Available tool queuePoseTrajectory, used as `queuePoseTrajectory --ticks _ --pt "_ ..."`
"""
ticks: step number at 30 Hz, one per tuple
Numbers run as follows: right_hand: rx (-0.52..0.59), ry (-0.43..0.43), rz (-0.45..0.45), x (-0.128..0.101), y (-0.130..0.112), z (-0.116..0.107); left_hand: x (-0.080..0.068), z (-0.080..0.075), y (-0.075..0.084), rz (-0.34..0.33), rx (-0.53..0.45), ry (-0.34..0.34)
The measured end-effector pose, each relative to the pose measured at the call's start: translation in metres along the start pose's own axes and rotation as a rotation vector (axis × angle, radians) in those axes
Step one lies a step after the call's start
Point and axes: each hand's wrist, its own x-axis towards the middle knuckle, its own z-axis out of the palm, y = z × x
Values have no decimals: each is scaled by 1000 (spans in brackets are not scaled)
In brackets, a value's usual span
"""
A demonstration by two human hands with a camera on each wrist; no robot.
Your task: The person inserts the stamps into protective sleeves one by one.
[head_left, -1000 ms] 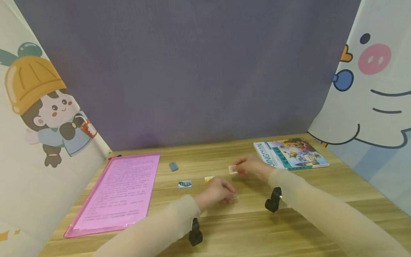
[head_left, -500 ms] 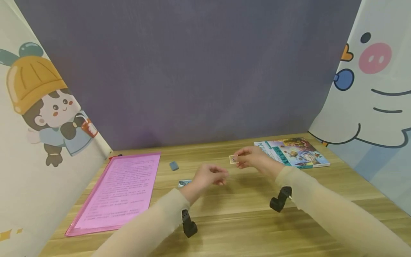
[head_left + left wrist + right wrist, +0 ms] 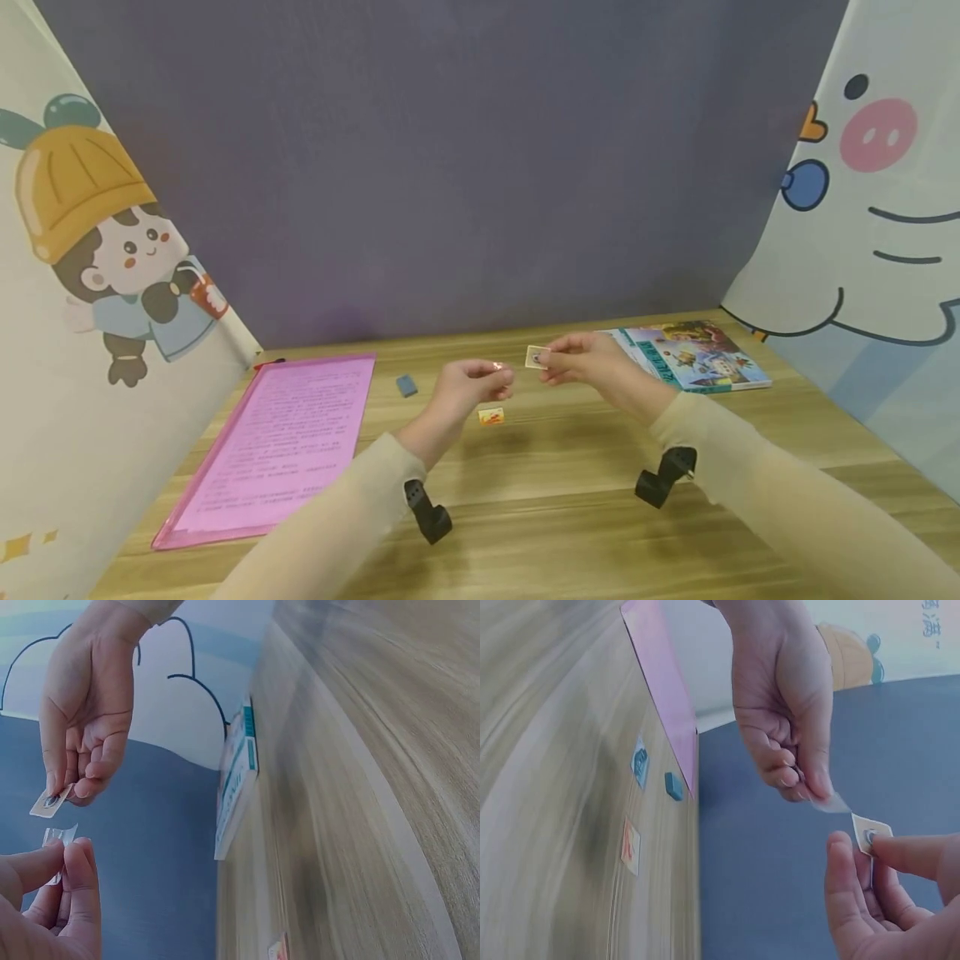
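Note:
My right hand [image 3: 600, 371] pinches a small square card [image 3: 536, 357] with a dark round picture at its centre. Facing it, my left hand [image 3: 461, 392] pinches a small clear plastic piece [image 3: 63, 834] between thumb and fingers. The card and plastic are raised above the table; in the right wrist view their edges come very close, and whether they touch I cannot tell. A small orange-and-yellow picture card [image 3: 491, 417] lies on the table below the left hand. A bluish picture card [image 3: 640, 762] shows in the right wrist view but is hidden behind the left hand in the head view.
A small blue block [image 3: 407, 385] lies on the wooden table [image 3: 555, 517] behind the left hand. A pink folder [image 3: 277, 450] with printed sheets is at the left, a red-and-black tip at its top corner. At the back right lies a colourful book [image 3: 697, 358].
Both hands have risen from the table, the left farther, bringing the plastic piece up beside the card. The orange card is back in sight; the bluish card is now covered in the head view.

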Motion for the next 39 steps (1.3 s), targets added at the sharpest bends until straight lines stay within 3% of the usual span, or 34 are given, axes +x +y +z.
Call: queuePoseTrajectory --ticks 9,17,39 --pt "-15 65 -55 -6 -3 11 -3 -2 5 0 -56 47" --pt "-20 80 -110 -8 -5 18 -5 -2 9 -4 -86 50" --pt "-24 109 -94 -5 0 21 -3 4 9 6 -129 80"
